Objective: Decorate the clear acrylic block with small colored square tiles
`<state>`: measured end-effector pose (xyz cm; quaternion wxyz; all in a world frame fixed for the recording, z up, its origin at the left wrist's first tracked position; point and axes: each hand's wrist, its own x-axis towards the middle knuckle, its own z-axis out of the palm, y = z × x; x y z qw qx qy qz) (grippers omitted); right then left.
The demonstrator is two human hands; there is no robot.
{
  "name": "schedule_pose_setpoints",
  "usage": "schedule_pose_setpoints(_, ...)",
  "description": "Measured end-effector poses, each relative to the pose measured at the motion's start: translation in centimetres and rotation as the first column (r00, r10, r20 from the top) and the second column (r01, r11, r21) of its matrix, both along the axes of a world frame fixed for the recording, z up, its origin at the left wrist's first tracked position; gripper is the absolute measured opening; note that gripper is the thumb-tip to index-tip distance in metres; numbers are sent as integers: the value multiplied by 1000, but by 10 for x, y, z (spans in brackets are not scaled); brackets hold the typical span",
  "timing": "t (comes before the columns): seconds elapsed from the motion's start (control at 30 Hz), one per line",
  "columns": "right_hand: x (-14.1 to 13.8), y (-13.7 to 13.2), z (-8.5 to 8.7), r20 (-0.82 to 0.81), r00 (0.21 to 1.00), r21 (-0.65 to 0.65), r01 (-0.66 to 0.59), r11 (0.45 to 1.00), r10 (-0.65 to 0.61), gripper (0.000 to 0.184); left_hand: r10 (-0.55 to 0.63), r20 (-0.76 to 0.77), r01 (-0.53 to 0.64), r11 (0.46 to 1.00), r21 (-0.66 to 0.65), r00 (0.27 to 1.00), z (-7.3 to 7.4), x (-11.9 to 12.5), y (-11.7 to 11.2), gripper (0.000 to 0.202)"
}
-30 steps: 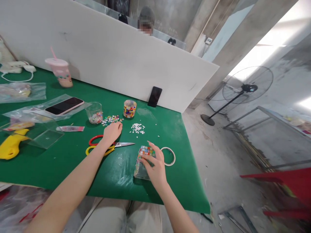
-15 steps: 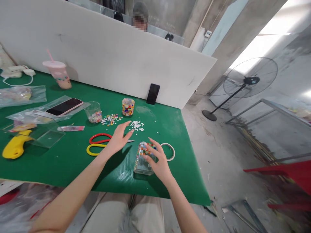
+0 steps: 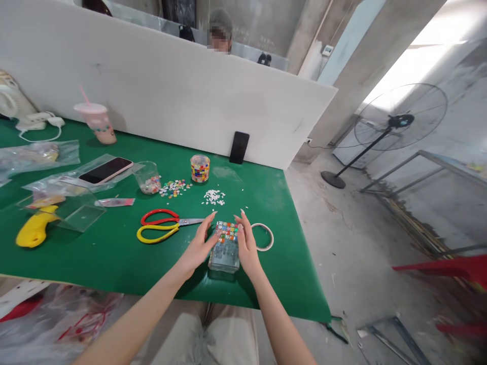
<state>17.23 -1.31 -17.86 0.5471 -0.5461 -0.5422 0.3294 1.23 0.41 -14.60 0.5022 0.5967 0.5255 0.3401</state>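
A clear box [image 3: 224,258] rests near the table's front edge, its far part covered in small coloured mosaic tiles [image 3: 227,231]. My left hand [image 3: 200,247] grips its left side, thumb over the tiles and fingers along the wall. Against the right side lies my right hand [image 3: 248,246], fingers pressed together, so the box sits between both hands. Red-and-yellow-handled scissors [image 3: 160,234] lie left of my left hand, blades pointing toward it. A white tape ring [image 3: 272,238] is just right of my right hand. Small white pieces [image 3: 213,197] are scattered beyond the box.
A tile-covered round jar [image 3: 200,169] stands farther back, beside loose coloured pieces [image 3: 175,188] and a clear cup [image 3: 147,178]. A yellow tape dispenser [image 3: 32,233], phone [image 3: 106,171] and pink tumbler [image 3: 99,124] are left. A dark phone [image 3: 239,147] leans on the white partition [image 3: 171,91].
My left hand has moved from above the white pieces down to the box's left side. My right hand has shifted off the tiles to the box's right side.
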Motion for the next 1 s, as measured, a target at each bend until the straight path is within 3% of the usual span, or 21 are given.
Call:
schedule_pose_setpoints(0.43,-2,1,-2,-72,997,-71,-11,997,6,52,22,98,-25,999,29,995,-2,15,-5,56)
schedule_pose_setpoints(0.6,-3,4,1,-93,996,-39,3,999,-7,45,48,171,-47,999,-14,984,-2,13,-10,52)
schedule_pose_setpoints(0.77,-3,5,-1,-115,993,17,-4,1000,6,41,6,303,26,995,-99,953,-2,6,-12,60)
schedule_pose_setpoints(1.0,-1,-4,-2,-105,995,113,6,994,6,36,-33,339,54,997,-53,940,-2,13,-25,74)
